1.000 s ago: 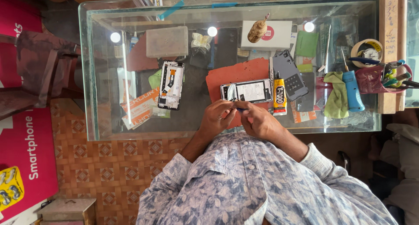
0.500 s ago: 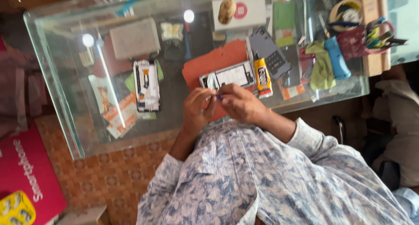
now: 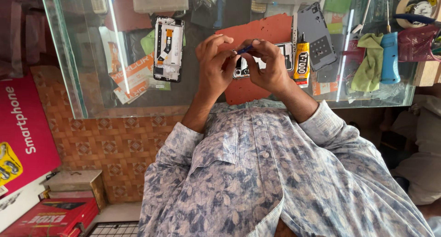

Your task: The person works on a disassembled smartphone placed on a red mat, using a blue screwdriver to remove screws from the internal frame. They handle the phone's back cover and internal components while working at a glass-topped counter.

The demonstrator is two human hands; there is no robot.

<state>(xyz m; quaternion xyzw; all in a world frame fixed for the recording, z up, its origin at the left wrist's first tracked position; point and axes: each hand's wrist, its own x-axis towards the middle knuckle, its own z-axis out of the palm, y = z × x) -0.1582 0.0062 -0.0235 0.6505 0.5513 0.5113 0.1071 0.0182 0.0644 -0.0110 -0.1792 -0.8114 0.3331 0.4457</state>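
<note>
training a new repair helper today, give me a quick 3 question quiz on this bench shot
1. True or false: the yellow glue tube lies on the glass counter beside the red mat.
2. Which thing do both hands work on? A) the green cloth B) the phone C) the blue tool
3. Fill in: the opened phone frame lies off to one side of the left hand, with no ____ touching it.

Key
1. True.
2. B: the left hand and right hand hold it over the mat; a thin blue-tipped piece sits between the fingers.
3. hand.
</note>
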